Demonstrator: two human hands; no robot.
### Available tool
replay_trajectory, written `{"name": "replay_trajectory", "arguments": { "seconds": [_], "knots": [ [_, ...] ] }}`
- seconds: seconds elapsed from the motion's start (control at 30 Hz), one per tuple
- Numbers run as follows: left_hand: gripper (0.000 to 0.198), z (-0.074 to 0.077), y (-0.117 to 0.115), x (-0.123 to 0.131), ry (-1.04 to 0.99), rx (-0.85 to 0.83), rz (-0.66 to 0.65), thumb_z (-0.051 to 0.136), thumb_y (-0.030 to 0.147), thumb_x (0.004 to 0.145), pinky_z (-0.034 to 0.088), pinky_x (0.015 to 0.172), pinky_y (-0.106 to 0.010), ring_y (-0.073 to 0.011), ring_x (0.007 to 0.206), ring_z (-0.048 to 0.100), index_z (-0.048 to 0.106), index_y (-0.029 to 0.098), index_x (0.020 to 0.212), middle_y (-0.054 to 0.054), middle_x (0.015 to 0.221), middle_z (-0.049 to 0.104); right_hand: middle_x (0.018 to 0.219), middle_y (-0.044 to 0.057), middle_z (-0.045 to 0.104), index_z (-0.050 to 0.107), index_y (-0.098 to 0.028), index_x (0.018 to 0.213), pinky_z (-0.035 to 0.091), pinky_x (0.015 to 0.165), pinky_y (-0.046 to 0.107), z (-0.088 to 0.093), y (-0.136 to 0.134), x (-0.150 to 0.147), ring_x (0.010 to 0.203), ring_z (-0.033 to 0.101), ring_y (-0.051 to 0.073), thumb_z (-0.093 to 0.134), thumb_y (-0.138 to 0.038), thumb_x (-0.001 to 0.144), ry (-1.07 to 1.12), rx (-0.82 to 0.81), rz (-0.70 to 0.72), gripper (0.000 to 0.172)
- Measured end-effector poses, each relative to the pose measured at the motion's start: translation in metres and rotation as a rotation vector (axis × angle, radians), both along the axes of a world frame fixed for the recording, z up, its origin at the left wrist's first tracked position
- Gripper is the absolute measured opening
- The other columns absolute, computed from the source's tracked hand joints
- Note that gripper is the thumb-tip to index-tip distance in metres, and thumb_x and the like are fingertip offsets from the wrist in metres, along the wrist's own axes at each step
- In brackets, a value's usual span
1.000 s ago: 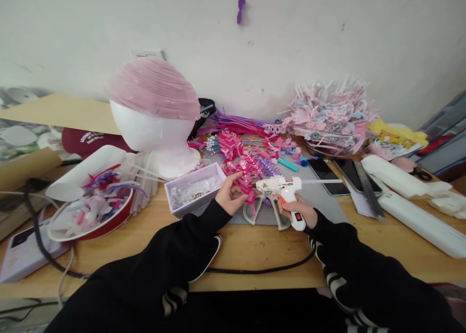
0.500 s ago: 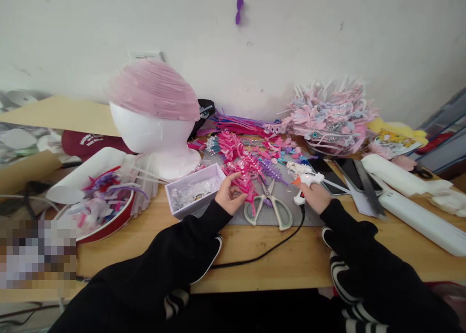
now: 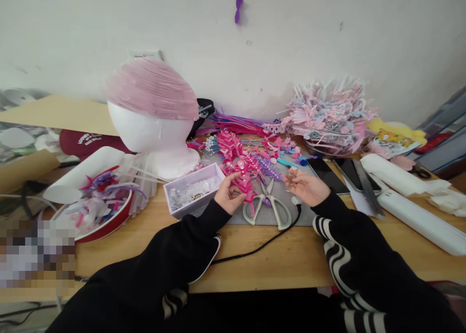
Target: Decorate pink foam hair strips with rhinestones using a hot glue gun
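My left hand (image 3: 230, 195) pinches the near right part of a bright pink fuzzy pipe-cleaner piece (image 3: 247, 185) with gem-like studs. Off to the right, my right hand (image 3: 307, 188) has its fingers bent together; anything between the fingertips is too small to name. Beneath that hand, the white end of a glue gun (image 3: 295, 200) with a black cord lies on the grey mat, mostly covered. Scissors (image 3: 283, 214) with pale handles rest between my hands, blades slightly apart. A purple pipe-cleaner piece (image 3: 270, 169) lies beyond them.
Left of my left hand stands a lilac box (image 3: 174, 203) of clear bits. Farther left are a foam head (image 3: 145, 129) and a red-rimmed bowl (image 3: 109, 230). To the right lie phones (image 3: 329, 175), a metal ruler (image 3: 367, 187) and a white power bank (image 3: 424, 221). Pink headbands (image 3: 329, 112) are heaped behind.
My right hand has let go of the glue gun, which now lies on the mat, and its fingers have shifted slightly left. My left hand keeps its hold on the pink piece.
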State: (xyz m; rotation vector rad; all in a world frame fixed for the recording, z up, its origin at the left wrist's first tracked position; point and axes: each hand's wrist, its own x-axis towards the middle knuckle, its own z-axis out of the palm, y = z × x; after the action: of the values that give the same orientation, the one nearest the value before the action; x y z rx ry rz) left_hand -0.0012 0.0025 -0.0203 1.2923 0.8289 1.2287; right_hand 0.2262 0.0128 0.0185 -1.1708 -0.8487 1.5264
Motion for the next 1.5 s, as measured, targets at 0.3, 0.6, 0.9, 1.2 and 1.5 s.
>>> {"name": "replay_trajectory", "arguments": {
  "seconds": [0.3, 0.6, 0.9, 1.2, 1.5],
  "knots": [
    [0.06, -0.002, 0.0, -0.001, 0.008, -0.02, -0.011, 0.061, 0.016, 0.062, 0.046, 0.048, -0.015, -0.0035, 0.054, 0.046, 0.033, 0.014, 0.115, 0.002, 0.071, 0.048, 0.063, 0.002, 0.059, 0.05, -0.013, 0.066, 0.043, 0.038, 0.006, -0.017, 0.019, -0.06, 0.046, 0.053, 0.002, 0.041, 0.0, 0.079, 0.37, -0.165, 0.122, 0.02],
    [0.063, -0.003, 0.001, -0.001, 0.0, -0.022, -0.026, 0.063, 0.017, 0.061, 0.047, 0.048, -0.015, -0.0039, 0.054, 0.045, 0.033, 0.015, 0.116, 0.003, 0.067, 0.046, 0.069, 0.006, 0.061, 0.058, -0.009, 0.076, 0.052, 0.057, 0.012, -0.019, 0.011, -0.055, 0.062, 0.06, 0.007, 0.04, -0.006, 0.082, 0.422, -0.248, 0.151, 0.019],
    [0.061, -0.002, 0.0, -0.001, 0.006, -0.022, -0.033, 0.063, 0.017, 0.061, 0.047, 0.05, -0.016, -0.0042, 0.056, 0.047, 0.034, 0.015, 0.115, 0.002, 0.071, 0.048, 0.075, 0.008, 0.065, 0.058, -0.009, 0.078, 0.053, 0.062, 0.014, -0.017, 0.005, -0.056, 0.07, 0.063, 0.009, 0.039, 0.002, 0.078, 0.394, -0.176, 0.131, 0.022],
    [0.064, -0.001, 0.0, -0.001, 0.018, -0.039, -0.03, 0.064, 0.018, 0.06, 0.043, 0.047, -0.015, -0.0046, 0.054, 0.045, 0.034, 0.014, 0.116, 0.003, 0.066, 0.045, 0.049, -0.001, 0.056, 0.06, -0.01, 0.063, 0.044, 0.039, 0.008, -0.011, -0.001, -0.063, 0.039, 0.05, 0.002, 0.052, -0.004, 0.075, 0.317, -0.182, 0.074, 0.015],
    [0.065, 0.0, -0.001, -0.002, 0.025, -0.038, -0.047, 0.063, 0.018, 0.061, 0.044, 0.049, -0.016, -0.0048, 0.053, 0.044, 0.032, 0.013, 0.117, 0.005, 0.062, 0.045, 0.062, 0.005, 0.064, 0.066, -0.008, 0.07, 0.047, 0.049, 0.012, -0.006, -0.007, -0.065, 0.053, 0.056, 0.005, 0.057, 0.002, 0.065, 0.251, -0.132, 0.062, 0.014]
  ]
}}
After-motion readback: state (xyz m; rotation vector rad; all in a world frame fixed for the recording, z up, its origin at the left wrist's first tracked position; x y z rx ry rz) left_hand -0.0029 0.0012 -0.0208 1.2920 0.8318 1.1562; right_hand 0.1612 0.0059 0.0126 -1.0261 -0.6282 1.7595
